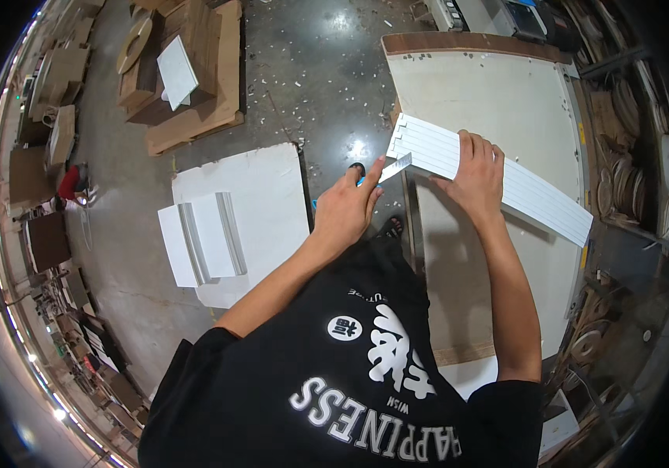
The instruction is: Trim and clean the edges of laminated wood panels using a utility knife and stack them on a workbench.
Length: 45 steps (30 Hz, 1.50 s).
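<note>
My left hand is closed around a utility knife with a blue handle, of which only bits show past the fingers. The knife's silver blade points up and right, at the near corner of a bundle of long white strips. Notches are cut into the left ends of these strips, which lie side by side. Across the middle of the bundle my right hand is clamped, thumb on the near side and fingers over the top. Whether the blade touches the strips I cannot tell.
Under the bundle is a large pale worktable with a brown far edge. On the left, two stacks of white panels lie on a white board. Cardboard boxes stand farther back. Shelves with rolls line the right. A person in red is far left.
</note>
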{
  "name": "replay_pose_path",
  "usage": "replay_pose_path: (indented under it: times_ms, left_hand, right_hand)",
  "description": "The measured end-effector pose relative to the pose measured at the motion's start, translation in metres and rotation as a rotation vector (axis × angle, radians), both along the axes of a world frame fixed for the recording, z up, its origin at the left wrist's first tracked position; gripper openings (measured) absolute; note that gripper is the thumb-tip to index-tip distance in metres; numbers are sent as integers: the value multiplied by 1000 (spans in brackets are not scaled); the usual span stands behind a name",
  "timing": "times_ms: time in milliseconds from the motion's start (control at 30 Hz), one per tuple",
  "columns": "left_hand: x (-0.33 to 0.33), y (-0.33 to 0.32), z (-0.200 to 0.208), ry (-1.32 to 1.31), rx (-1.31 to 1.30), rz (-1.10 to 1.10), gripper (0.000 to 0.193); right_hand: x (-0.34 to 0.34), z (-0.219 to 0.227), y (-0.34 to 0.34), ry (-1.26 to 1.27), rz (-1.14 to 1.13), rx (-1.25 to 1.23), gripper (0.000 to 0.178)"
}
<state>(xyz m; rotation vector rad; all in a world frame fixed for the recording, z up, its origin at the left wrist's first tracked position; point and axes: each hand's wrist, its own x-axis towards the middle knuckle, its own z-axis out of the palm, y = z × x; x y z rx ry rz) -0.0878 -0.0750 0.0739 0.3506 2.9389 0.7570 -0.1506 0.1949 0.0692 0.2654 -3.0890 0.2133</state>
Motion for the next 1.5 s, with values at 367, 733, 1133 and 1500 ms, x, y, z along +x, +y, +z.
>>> replay_pose_path:
  times_ms: [367, 733, 1133, 1500]
  left_hand:
    - [-12, -4, 9, -43, -85, 55, 50]
    - [-57, -12, 8, 49, -128, -43, 42]
    - [-181, -31, -24, 7, -63, 27, 43]
    - [-165, -22, -35, -38, 322, -371, 56]
  right_hand:
    - [-2, -4, 1, 51, 17, -32, 95]
    - [-3, -3, 2, 38, 39, -44, 96]
    - [-4, -3, 2, -48, 9, -37, 98]
    - [-4, -6, 3, 103, 37, -49, 97]
